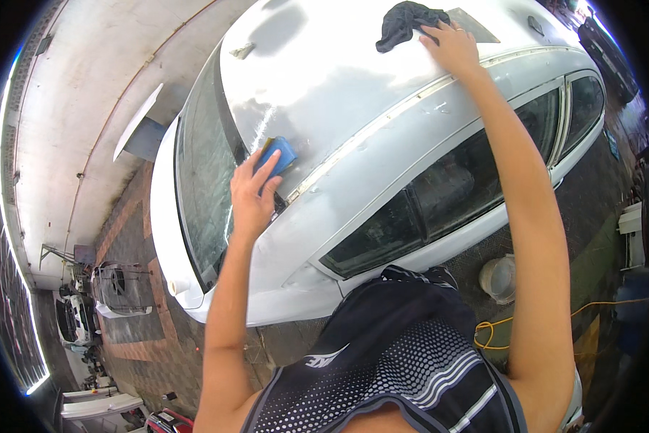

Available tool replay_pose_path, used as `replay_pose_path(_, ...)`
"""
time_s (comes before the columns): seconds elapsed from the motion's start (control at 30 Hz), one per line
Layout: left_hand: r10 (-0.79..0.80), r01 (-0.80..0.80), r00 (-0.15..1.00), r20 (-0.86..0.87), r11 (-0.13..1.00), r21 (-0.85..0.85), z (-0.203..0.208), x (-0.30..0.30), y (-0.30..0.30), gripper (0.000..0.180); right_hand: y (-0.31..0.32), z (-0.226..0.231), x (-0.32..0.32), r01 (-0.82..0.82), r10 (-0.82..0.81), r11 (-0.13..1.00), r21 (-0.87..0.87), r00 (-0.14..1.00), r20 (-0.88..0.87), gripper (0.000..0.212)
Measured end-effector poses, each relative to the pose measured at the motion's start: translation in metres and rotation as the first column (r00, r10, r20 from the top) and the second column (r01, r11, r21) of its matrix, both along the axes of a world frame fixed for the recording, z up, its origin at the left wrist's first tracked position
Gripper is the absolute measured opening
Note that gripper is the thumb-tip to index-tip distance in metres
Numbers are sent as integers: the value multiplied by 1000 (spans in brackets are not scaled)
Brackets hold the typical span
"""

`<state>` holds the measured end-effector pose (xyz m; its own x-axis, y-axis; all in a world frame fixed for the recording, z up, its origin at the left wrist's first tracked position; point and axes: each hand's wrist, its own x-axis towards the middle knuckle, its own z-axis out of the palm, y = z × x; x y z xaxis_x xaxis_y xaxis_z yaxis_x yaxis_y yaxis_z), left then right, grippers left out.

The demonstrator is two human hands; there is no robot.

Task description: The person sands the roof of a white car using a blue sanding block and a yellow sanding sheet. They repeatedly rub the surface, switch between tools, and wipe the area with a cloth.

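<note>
A blue sanding block with a yellowish edge sits on the car's roof, near the top of the windshield. My left hand has its fingertips on the block, thumb bent on the near side. Farther along the roof to the right lies a bunched black cloth. My right hand reaches over the roof edge with its fingers closed on the cloth's near right side. The roof of the car is white with dull grey patches, and a whitish streak runs beside the block.
The car's windshield faces left; its side windows run along my right. A crumpled scrap lies on the roof. A round bucket and a yellow hose are on the floor to the right. Car bumpers stand at left.
</note>
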<state>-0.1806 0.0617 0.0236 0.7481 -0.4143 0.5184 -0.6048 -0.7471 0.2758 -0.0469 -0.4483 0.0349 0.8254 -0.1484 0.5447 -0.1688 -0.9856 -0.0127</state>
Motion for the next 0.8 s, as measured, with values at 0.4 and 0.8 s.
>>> replay_pose_path(0.4, -266, 240, 945, 190, 959, 148, 24, 99, -203, 46, -7, -9, -34, -376, 330, 927, 8, 823, 462, 33)
replay_pose_path(0.8, -323, 227, 937, -138, 857, -463, 37, 81, -181, 65, 154, 29, -83, -414, 391, -122, 902, 815, 427, 47)
